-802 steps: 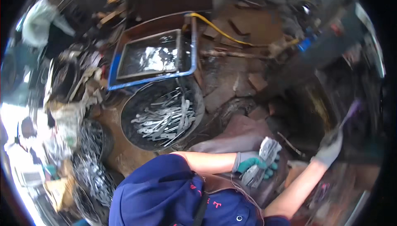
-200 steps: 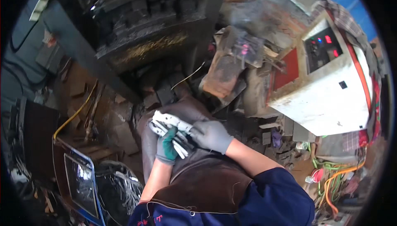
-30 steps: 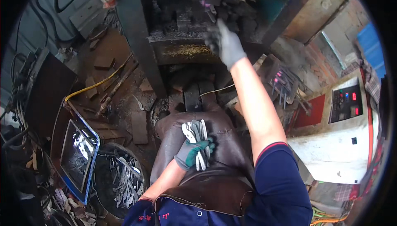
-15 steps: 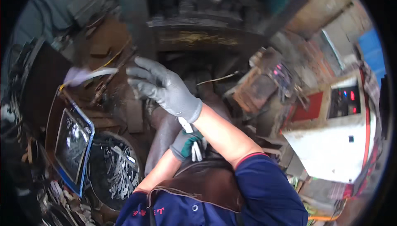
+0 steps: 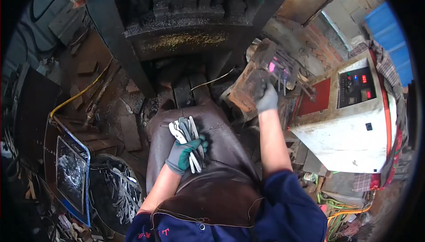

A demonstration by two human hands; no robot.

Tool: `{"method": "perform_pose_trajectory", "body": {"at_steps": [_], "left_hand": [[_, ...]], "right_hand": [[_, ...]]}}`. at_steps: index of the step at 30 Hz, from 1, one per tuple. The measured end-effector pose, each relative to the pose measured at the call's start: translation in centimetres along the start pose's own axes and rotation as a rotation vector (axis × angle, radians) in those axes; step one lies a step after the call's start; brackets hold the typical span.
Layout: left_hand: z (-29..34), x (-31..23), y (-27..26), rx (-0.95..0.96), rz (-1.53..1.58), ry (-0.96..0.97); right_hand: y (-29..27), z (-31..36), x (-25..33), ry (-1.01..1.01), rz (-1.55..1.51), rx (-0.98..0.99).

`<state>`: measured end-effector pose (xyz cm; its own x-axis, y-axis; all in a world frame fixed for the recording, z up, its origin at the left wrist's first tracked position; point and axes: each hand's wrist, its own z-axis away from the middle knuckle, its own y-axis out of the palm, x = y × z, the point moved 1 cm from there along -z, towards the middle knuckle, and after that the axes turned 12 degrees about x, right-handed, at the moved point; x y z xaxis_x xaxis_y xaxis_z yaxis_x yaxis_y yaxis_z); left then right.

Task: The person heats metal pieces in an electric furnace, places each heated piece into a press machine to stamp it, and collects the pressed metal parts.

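Swinging from centre-left since the earlier frame, the right hand is reaching right of centre. Mid-frame, the left hand is grasping pale metal strips; rightward, the right fingers, grip unclear, are sitting nearer, just below-left of glowing rods, some running up-frame.

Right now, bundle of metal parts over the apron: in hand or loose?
In hand: gloved fingers of the left hand close around the metal parts, whose ends stick out above and below.
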<state>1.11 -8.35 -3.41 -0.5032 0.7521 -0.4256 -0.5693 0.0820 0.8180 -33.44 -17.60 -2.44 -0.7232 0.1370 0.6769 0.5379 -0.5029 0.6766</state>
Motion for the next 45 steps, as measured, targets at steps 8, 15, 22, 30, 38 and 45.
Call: {"method": "perform_pose_trajectory", "body": {"at_steps": [8,15,22,30,38,45], "left_hand": [[0.0,-0.1,-0.1,0.117,0.066,-0.002],[0.1,-0.3,0.0,0.148,0.093,0.01],[0.1,-0.1,-0.4,0.188,0.114,0.032],[0.8,-1.3,0.8,0.14,0.134,0.075],[-0.4,-0.7,0.7,0.27,0.116,0.026],[0.4,-0.5,0.4,0.067,0.03,0.086]], "right_hand": [[17.7,6.5,-1.4,0.052,0.437,0.503],[28.9,-1.5,-1.7,0.151,0.606,0.565],[32.6,-2.8,-2.2,0.275,0.644,0.592],[21.8,5.8,-2.5,0.174,1.04,0.813],[12.4,11.3,-9.0,0.097,1.625,0.789],[3.2,9.9,1.0,0.004,0.537,0.115]]}}
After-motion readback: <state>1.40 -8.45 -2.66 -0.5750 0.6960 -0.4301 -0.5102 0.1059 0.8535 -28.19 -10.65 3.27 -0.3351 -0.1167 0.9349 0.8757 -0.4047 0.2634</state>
